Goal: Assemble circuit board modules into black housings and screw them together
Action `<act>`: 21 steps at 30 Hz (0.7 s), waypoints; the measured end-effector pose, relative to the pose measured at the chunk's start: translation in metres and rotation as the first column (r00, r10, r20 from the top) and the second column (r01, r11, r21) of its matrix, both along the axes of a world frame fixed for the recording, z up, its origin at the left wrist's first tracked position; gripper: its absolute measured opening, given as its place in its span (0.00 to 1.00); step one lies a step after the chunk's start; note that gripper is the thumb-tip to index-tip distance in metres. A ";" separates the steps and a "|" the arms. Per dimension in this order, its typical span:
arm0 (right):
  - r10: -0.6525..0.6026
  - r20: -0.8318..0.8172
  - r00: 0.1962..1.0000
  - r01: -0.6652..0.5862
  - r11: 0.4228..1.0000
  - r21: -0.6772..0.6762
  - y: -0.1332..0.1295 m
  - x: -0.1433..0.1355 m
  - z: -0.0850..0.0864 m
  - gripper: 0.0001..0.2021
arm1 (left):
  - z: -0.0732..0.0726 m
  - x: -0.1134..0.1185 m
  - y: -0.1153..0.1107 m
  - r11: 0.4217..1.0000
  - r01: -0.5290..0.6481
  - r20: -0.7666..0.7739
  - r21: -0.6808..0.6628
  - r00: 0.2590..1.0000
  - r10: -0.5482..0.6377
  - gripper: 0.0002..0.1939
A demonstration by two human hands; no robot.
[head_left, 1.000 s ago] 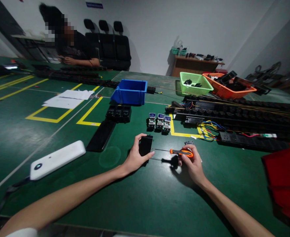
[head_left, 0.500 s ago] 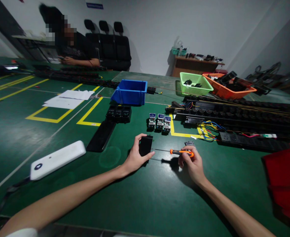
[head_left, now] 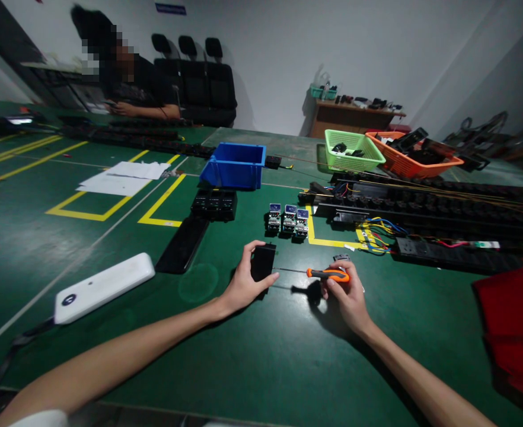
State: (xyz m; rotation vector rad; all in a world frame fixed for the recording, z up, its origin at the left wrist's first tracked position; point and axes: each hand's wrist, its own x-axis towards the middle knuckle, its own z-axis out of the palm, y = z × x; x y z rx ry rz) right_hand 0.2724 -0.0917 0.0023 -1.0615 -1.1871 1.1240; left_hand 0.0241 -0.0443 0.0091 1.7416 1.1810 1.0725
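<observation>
Screwdriver handle orange and black; block black; tabletop green, yellow-lined; bin blue.

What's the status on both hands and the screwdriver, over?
Left hand gripping black block. Right hand holding orange-and-black screwdriver, aimed at block's right edge. No obstruction seen between hands; three small circuit modules farther off.

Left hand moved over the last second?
No visible shift: judged against the blue bin, the left hand stays in the same place, still gripping the black box.
</observation>
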 end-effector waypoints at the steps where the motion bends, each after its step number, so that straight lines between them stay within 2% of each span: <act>1: -0.003 0.007 1.000 0.003 1.000 0.010 0.000 0.000 0.001 0.12 | 0.000 0.000 0.000 1.000 -0.001 -0.002 0.000 1.000 0.001 0.34; 7: -0.044 0.065 0.997 0.045 0.999 -0.014 0.002 -0.001 0.001 0.08 | 0.000 0.000 0.001 1.000 0.003 0.009 0.015 1.000 -0.003 0.34; 15: -0.050 0.153 0.987 0.065 0.993 -0.097 0.002 0.000 0.000 0.13 | 0.000 0.000 0.001 1.000 0.002 0.005 0.015 1.000 -0.002 0.34; 19: -0.038 0.094 0.995 0.046 0.995 -0.085 0.001 0.001 -0.001 0.09 | 0.000 0.000 0.000 1.000 0.009 0.011 0.005 1.000 -0.009 0.34; 21: -0.038 0.061 0.997 0.042 0.997 -0.063 0.001 0.001 -0.002 0.14 | 0.000 0.000 0.000 1.000 0.011 0.017 0.002 1.000 -0.011 0.34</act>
